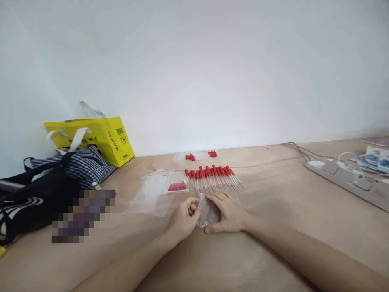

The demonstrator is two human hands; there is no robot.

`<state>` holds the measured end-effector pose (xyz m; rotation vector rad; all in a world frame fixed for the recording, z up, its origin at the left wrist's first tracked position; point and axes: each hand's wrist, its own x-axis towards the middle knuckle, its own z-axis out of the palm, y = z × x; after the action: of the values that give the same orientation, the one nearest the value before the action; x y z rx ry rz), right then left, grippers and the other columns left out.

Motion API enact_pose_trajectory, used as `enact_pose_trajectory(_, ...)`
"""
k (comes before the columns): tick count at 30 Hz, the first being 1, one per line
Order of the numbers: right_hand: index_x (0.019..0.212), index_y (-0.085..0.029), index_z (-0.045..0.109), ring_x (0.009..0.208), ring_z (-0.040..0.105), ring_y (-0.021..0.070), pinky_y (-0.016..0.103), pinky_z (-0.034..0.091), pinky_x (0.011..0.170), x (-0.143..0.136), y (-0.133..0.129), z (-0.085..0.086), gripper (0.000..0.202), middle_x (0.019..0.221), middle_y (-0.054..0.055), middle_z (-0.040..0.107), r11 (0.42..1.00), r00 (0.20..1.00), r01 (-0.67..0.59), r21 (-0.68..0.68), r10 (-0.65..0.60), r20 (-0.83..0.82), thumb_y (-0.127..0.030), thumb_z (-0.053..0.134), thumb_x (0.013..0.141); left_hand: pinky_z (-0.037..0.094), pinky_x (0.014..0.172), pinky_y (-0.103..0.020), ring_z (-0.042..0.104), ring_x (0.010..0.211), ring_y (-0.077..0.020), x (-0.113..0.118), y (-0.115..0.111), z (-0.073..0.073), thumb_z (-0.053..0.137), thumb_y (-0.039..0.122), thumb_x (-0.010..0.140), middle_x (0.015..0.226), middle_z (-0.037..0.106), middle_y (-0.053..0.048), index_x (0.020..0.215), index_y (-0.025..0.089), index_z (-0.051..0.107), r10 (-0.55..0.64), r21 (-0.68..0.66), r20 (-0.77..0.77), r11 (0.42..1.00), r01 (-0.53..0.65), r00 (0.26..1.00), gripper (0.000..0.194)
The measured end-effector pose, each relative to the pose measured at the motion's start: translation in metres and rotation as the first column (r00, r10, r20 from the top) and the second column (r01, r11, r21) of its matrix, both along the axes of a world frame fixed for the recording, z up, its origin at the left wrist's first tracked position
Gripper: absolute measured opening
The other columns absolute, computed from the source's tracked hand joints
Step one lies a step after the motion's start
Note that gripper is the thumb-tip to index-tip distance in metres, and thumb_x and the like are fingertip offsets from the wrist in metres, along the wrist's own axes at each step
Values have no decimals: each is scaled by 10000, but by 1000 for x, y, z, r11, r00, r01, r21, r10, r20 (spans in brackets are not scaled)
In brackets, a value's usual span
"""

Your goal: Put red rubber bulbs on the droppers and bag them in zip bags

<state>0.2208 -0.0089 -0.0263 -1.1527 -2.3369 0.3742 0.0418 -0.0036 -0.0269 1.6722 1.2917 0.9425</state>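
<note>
Bkgd: 1 yellow bag (91, 130), 1 striped bag (89, 164) & 1 black bag (39, 205) on L; 1 power strip (343, 176) far R. Row of red-topped droppers (209, 173) just beyond hands, a dozen-plus, overlapping, exact ct unclear. 1 filled bag (178, 185), approx 5 red tops, by flat clear bags (152, 194), ct unclear. Small clear bag (208, 213) on table (279, 202) btwn hands, partly hidden by R hand (229, 213), fingers spread, pressing it. L hand (184, 215) pinching its L edge.
</note>
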Motion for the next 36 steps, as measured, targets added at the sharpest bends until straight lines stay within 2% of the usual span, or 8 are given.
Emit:
enact_pose_trajectory(4,1285,-185,333,1108,420,262,413,281,927,3,3,0,905,1217,112,474,998,998,-61,22,61,8,-614,630,545,328,403,-189,412,418,-77,-5,2,-2,544,265,687,491,443,57,715,169,516,-25,57,-104,998,31,994,103)
enact_pose_trajectory(10,1253,-169,383,1104,428,265,413,285,931,4,4,-2,870,1220,121,476,996,997,-74,43,74,-9,-609,636,546,352,482,-212,428,528,-94,-4,-3,3,547,287,705,638,459,15,592,170,489,25,283,-241,958,46,970,173)
enact_pose_trajectory(13,1243,-163,397,1107,427,267,418,277,937,4,5,-3,853,1224,125,474,995,996,-94,47,94,-10,-613,628,556,361,521,-218,425,563,-94,-5,-3,7,533,255,717,707,452,4,602,163,479,-75,317,-219,938,144,973,157)
enact_pose_trajectory(19,1248,-139,391,1119,414,269,414,289,936,7,7,-4,892,1241,132,456,994,995,-98,37,98,2,-620,636,538,328,459,-206,426,438,-91,-8,-4,13,408,376,818,497,448,56,710,184,428,-263,33,-157,962,271,952,221)
enact_pose_trajectory(23,1249,-142,385,1109,422,268,415,295,929,7,5,-2,873,1226,133,467,996,996,-84,19,84,0,-592,647,548,391,527,-218,524,463,-105,-8,-9,18,290,467,853,468,523,56,790,192,401,-346,-117,-103,935,334,932,303)
enact_pose_trajectory(28,1272,-165,353,1090,439,268,411,309,918,-3,0,7,927,1204,114,488,995,999,26,-96,-29,-32,-609,652,515,298,346,-161,453,387,-62,-7,-8,22,274,527,833,656,571,35,798,206,353,-339,-155,-61,932,327,939,332)
enact_pose_trajectory(33,1221,-186,423,1058,467,257,400,320,904,-10,1,6,832,1154,93,532,993,995,24,-116,-35,-91,-612,637,539,307,344,-141,366,338,-47,-7,-9,16,296,520,829,516,473,82,807,205,354,-354,-143,-51,928,344,934,321)
enact_pose_trajectory(36,1220,-179,426,1038,483,247,391,335,886,-7,4,1,745,1137,99,544,994,993,23,-103,-35,-116,-556,622,608,300,333,-144,414,354,-59,-9,-6,15,321,503,827,567,529,50,871,203,389,-251,-98,-72,965,243,965,311)
